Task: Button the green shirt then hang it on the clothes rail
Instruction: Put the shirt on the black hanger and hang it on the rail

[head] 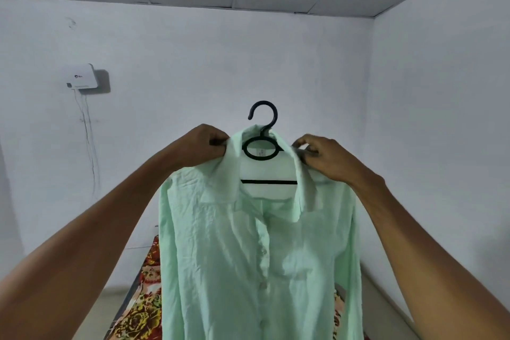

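The pale green shirt (248, 257) hangs in front of me on a black plastic hanger (262, 146), held up in the air at chest height. Its front placket is closed with buttons running down the middle. The collar stands open and the hanger's hook sticks up above it. My left hand (204, 146) pinches the shirt's left shoulder by the collar. My right hand (320, 157) pinches the right shoulder by the collar. No clothes rail is in view.
A bed with a red and yellow floral cover (143, 298) lies below, behind the shirt. A white box (82, 77) with dangling wires is fixed to the far white wall at the left. Another white wall stands close on the right.
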